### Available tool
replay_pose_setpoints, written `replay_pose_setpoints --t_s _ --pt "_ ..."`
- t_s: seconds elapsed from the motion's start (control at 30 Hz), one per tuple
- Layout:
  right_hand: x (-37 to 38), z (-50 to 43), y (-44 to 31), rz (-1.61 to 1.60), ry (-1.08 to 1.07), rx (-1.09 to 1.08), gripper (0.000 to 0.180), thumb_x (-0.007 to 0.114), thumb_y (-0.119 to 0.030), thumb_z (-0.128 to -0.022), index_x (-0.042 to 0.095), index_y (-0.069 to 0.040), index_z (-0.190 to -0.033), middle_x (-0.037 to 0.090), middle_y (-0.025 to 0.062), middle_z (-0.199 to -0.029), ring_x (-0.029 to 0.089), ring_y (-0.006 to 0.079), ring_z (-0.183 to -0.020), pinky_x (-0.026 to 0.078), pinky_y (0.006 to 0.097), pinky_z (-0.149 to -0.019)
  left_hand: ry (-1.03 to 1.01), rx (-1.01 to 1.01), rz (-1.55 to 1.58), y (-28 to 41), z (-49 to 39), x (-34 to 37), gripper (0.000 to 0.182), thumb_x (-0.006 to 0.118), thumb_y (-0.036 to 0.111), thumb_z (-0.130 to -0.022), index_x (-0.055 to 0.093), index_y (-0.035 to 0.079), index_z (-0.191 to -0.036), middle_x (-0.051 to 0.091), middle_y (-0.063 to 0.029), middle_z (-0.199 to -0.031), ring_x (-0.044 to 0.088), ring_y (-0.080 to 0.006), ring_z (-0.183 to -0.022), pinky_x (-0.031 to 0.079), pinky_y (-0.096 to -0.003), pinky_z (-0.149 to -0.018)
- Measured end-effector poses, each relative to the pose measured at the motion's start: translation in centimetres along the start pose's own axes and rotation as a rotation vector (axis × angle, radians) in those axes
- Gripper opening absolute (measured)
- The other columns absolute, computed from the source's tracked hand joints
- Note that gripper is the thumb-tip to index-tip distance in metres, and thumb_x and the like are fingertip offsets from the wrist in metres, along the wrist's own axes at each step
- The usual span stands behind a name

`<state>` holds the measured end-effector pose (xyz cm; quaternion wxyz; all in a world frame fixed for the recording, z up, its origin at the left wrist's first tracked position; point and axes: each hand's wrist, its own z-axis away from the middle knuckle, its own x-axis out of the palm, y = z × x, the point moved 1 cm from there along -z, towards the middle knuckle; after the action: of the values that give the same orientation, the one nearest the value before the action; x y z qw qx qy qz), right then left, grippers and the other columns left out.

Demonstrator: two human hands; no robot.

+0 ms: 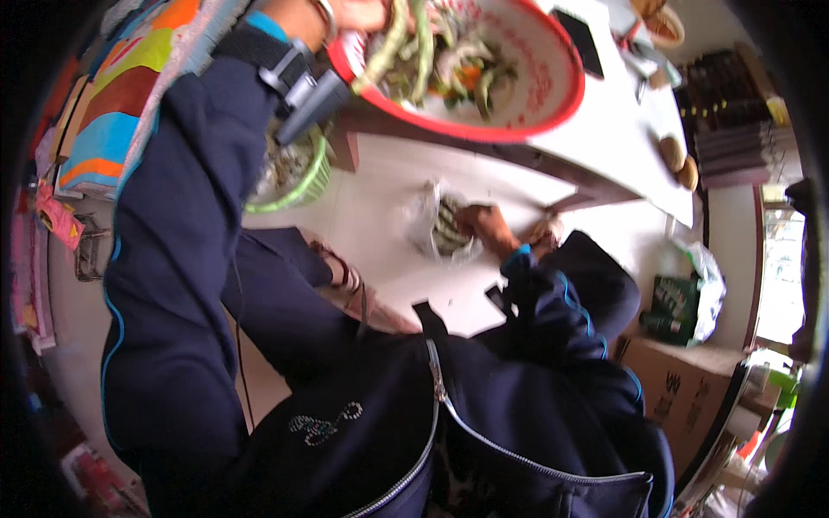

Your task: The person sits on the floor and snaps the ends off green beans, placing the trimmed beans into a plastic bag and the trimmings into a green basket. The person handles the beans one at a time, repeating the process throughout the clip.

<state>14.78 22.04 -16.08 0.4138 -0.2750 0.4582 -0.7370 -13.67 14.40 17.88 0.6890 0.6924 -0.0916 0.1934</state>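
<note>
My left hand (363, 14) is at the top edge, partly cut off, over the near left side of a red-rimmed enamel basin (479, 134). Long green bean-like pods (387, 55) run down from its fingers across the rim. Inside the basin lie green and brown plant scraps (482, 97) and some orange bits (467, 76). Down at floor level, my right hand (484, 225) reaches into a clear plastic bag (421, 226) and touches the green pods (447, 228) there. Its fingertips are hidden among them, so their grip is unclear.
Under my left forearm stands a green plastic basket (318, 173) with scraps. The white table (615, 129) carries a black flat device (578, 42) and two brown round objects (677, 162). A cardboard box (677, 388) is at right, a colourful striped cover (123, 123) at left.
</note>
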Motion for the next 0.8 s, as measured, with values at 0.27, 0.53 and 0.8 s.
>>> replay_pose_setpoints --t_s 0.27,0.53,0.8 --pt "-3.4 -3.9 7.5 -0.036 0.211 0.281 0.009 0.059 -0.003 -0.078 0.064 0.004 -0.08 0.065 0.0132 -0.079 0.065 0.0234 -0.069 0.056 0.0345 -0.061 0.236 0.489 -0.953 -1.4 2.4 2.3 0.018 0.062 0.01 -0.085 0.062 -0.002 -0.099 0.063 -0.0032 -0.089 0.059 -0.0083 -0.078 0.048 -0.0194 -0.067" --pt "-1.6 -7.2 15.8 1.202 -0.068 -0.106 0.021 0.051 -0.016 -0.073 0.068 -0.004 -0.073 0.065 0.0191 -0.079 0.064 0.035 -0.073 0.053 0.043 -0.068 0.135 0.354 -1.119 -14.7 13.8 5.8 0.009 0.063 -0.003 -0.078 0.061 -0.002 -0.086 0.063 -0.0127 -0.083 0.06 -0.019 -0.069 0.049 -0.0289 -0.065" --pt "-1.7 -5.7 18.4 1.158 -0.132 0.108 0.022 0.051 -0.017 -0.079 0.065 -0.007 -0.092 0.057 0.015 -0.103 0.054 0.0305 -0.098 0.048 0.0503 -0.078 0.355 -0.49 -0.487 -32.9 14.1 0.7 0.011 0.058 0.01 -0.088 0.062 -0.001 -0.089 0.061 -0.0029 -0.072 0.058 -0.0068 -0.061 0.048 -0.0199 -0.055"
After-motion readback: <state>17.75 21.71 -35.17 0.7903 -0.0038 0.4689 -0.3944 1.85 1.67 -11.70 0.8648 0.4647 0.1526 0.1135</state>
